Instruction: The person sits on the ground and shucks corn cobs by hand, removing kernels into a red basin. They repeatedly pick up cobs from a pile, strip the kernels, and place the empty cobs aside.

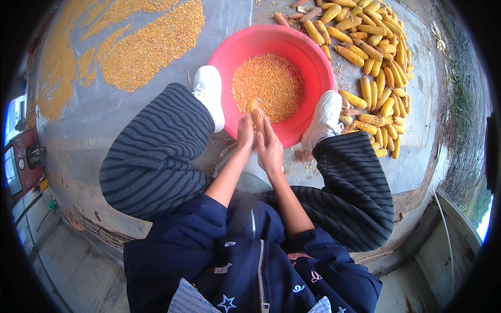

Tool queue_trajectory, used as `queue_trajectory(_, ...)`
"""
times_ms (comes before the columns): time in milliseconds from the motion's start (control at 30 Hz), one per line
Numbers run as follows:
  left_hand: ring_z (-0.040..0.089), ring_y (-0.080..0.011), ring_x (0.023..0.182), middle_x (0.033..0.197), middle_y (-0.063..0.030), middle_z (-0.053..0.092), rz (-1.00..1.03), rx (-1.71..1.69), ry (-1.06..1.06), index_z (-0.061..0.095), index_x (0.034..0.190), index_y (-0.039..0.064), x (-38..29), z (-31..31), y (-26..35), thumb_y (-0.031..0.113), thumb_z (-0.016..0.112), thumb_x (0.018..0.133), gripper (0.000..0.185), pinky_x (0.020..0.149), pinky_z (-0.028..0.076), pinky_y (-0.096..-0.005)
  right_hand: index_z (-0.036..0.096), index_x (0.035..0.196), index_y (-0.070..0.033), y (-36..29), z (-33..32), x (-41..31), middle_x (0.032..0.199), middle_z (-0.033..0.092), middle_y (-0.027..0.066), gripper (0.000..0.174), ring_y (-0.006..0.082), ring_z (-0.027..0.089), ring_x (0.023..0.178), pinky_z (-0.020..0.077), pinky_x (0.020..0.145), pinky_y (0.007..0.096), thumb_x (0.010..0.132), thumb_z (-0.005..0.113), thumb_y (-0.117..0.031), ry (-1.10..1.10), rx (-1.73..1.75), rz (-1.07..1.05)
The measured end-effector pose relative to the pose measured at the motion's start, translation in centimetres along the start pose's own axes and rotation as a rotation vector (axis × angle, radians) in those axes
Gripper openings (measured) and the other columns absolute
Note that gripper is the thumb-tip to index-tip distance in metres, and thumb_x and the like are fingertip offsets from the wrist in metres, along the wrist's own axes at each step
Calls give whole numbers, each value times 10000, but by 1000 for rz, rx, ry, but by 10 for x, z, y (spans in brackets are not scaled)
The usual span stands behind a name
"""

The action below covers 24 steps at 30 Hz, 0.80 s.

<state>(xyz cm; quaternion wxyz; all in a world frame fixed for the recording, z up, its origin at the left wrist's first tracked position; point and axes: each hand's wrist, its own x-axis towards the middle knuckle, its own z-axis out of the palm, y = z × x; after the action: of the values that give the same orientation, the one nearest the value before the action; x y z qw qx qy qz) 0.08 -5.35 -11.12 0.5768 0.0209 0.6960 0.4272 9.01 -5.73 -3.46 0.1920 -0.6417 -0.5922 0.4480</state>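
Observation:
Over the near edge of a red plastic basin (pixel 319 51), my two hands are close together. My left hand (pixel 245 135) is closed on a corn ear (pixel 250 106) that still shows yellow kernels. Against it lies a mostly bare, reddish corn cob (pixel 258 118), held by my right hand (pixel 271 150) with the fingers along its side. The fingers hide the lower ends of both pieces. Loose corn kernels (pixel 270 84) cover the bottom of the basin, below the hands.
White shoes (pixel 208 94) flank the basin. To the right is a heap of yellow corn ears (pixel 375 47), with some bare cobs (pixel 312 14) at its far edge. Kernels are spread (pixel 150 43) on the floor at upper left. A red vehicle (pixel 23 162) stands at far left.

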Motion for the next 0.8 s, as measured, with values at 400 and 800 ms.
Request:
queue_trajectory(400, 557, -165, 817, 947, -88, 551, 167, -48, 39, 455, 1101, 3, 3, 1, 7, 357, 305, 940, 417, 723, 468, -306, 392, 1297, -69, -7, -6, -4, 1073, 541, 233, 476, 353, 549, 972, 441, 799, 391, 842, 505, -152, -28, 26, 22)
queue_trajectory(800, 567, -178, 825, 981, -71, 562, -131, -382, 160, 490, 1126, 56, 29, -24, 22, 478, 305, 918, 506, 720, 467, -314, 420, 1281, -80, -12, -1, -13, 1108, 550, 215, 461, 334, 553, 1012, 439, 838, 388, 833, 511, -144, -101, 133, -84)
